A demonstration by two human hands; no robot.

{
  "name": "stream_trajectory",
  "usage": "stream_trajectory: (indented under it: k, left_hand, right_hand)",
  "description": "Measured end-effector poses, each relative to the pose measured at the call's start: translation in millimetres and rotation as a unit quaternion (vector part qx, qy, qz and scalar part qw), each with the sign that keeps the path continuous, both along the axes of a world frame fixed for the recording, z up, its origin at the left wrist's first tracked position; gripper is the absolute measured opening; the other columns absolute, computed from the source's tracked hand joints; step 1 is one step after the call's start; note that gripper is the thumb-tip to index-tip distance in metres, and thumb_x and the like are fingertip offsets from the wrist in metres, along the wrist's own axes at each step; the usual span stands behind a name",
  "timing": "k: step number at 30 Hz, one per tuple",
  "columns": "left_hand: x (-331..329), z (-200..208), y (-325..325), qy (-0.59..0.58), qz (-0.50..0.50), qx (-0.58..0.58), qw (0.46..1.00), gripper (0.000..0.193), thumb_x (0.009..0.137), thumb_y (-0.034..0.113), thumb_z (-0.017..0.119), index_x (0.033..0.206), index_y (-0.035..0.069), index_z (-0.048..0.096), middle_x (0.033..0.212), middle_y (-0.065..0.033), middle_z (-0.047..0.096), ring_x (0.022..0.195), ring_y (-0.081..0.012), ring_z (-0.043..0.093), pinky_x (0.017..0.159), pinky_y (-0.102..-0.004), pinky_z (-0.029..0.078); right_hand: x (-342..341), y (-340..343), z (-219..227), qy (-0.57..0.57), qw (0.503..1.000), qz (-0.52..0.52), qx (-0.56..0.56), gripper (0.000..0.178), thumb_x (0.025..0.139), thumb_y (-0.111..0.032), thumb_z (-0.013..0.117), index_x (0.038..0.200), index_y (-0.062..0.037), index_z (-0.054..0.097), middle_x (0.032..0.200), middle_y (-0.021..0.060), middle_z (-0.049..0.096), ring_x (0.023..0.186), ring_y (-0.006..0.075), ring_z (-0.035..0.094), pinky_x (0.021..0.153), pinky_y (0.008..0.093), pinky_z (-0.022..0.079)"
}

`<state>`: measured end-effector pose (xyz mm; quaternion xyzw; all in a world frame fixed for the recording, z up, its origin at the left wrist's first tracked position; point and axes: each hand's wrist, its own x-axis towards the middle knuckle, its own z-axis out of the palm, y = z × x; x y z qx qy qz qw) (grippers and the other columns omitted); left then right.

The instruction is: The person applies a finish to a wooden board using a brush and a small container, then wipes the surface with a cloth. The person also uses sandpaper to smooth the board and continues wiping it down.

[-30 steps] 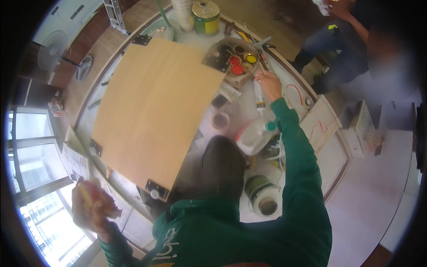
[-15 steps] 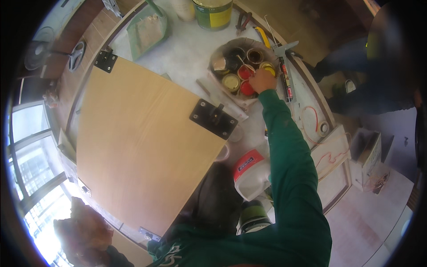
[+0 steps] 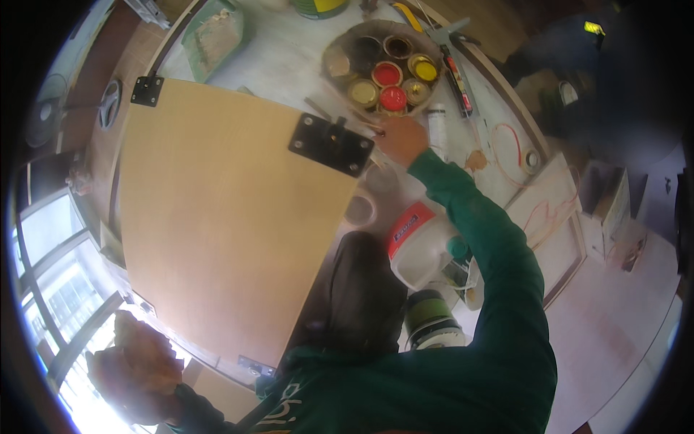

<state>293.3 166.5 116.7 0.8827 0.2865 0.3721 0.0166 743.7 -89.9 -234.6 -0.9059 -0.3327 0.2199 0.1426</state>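
Right hand (image 3: 402, 140), pinching a thin stick (image 3: 369, 124), has moved off the paint tins (image 3: 363, 93); left hand (image 3: 144, 383) blurred, grip unclear

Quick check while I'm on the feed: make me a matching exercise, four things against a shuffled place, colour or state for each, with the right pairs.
1. Wooden panel
2. Plastic jug
3. Dustpan
4. Right hand

A. Green, with pale debris in it
B. Near the paint tins, seemingly pinching a thin stick
C. Black plates on its far corners
D. Whitish, with a red label and a teal cap

Right pairs: 1-C, 2-D, 3-A, 4-B
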Motion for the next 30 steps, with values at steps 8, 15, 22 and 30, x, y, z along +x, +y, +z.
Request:
stream_trajectory:
  k: [8,15,22,30]
  left_hand:
    - [-29,-8,-16,-0.039,0.059,-0.059,0.996,0.076,0.102,0.056,0.049,0.132,-0.012,0.062,0.134,-0.0302,0.063,0.120,-0.0393,0.064,0.102,-0.0511,0.054]
    - [-48,-8,-21,-0.066,0.037,-0.107,0.991,0.078,0.100,0.057,0.053,0.132,-0.013,0.061,0.133,-0.0299,0.063,0.121,-0.0382,0.063,0.102,-0.0515,0.054]
    - [-41,-13,-22,-0.076,0.015,-0.199,0.977,0.073,0.098,0.049,0.060,0.130,-0.016,0.058,0.117,-0.0292,0.063,0.103,-0.0358,0.062,0.087,-0.0481,0.053]
    - [-13,-18,-19,-0.094,-0.011,-0.246,0.965,0.070,0.094,0.040,0.067,0.127,-0.020,0.053,0.097,-0.0284,0.062,0.082,-0.0331,0.061,0.069,-0.0443,0.053]
  right_hand:
    - [-33,-12,-63,-0.006,0.999,0.030,-0.043,0.024,0.085,-0.031,0.073,0.094,-0.0089,0.077,0.091,0.0193,0.074,0.089,0.0382,0.072,0.078,0.0505,0.058]
    - [16,16,9,-0.063,0.997,-0.042,0.033,0.031,0.083,-0.032,0.072,0.109,-0.0152,0.074,0.094,0.0143,0.075,0.092,0.0382,0.071,0.081,0.0499,0.057]
    - [93,63,-17,-0.106,0.985,-0.061,0.118,0.066,0.074,-0.034,0.079,0.136,-0.0165,0.062,0.133,0.0122,0.064,0.116,0.0344,0.065,0.096,0.0456,0.054]
    - [111,108,-30,-0.085,0.994,0.026,0.069,0.071,0.068,-0.029,0.079,0.135,-0.0191,0.058,0.124,0.0141,0.065,0.113,0.0376,0.066,0.093,0.0511,0.055]
